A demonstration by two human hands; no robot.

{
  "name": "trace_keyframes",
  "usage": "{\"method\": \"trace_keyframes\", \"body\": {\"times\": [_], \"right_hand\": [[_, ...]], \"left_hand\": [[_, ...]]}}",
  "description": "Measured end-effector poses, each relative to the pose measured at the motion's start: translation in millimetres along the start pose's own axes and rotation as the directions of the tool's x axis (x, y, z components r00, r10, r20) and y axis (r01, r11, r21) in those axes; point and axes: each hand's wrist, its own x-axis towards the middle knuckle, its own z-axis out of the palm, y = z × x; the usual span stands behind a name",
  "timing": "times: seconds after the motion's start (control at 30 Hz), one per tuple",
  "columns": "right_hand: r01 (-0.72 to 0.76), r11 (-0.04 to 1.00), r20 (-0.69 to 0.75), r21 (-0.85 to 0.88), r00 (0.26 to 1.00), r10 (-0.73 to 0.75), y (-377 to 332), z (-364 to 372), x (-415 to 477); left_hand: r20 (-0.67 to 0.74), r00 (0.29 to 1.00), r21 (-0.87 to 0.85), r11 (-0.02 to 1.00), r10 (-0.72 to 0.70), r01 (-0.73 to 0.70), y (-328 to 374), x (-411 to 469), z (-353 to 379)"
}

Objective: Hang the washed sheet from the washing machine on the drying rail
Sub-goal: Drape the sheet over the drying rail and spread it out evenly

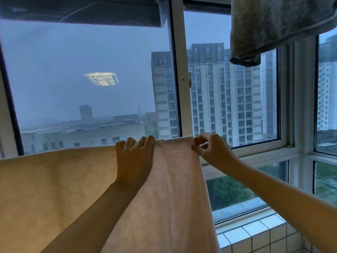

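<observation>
We found the pale pink, patterned fabric sheet draped over what we took to be the drying rail, itself hidden under the fold. The left hand curled over the top edge and gripped it, while the right hand pinched the sheet's right-hand edge between thumb and forefinger. In our judgement the bunched right portion needed drawing out sideways, the left hand anchoring, until the cloth lay flat. A grey fleecy garment hung above right and a dark grey cloth above left, both apart from the sheet, with the white window frame on the far side.
</observation>
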Motion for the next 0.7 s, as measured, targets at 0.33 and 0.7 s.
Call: {"method": "trace_keyframes", "body": {"times": [0.33,0.7], "right_hand": [[-0.066,0.997,-0.162,-0.031,0.985,0.060,3,-21,19],[-0.037,0.989,0.049,-0.140,0.998,0.044,27,5,39]], "left_hand": [[0.059,0.987,-0.225,0.961,-0.150,0.160,4,32,-33],[0.294,0.933,-0.226,0.933,-0.207,0.279,1,45,-11]]}}
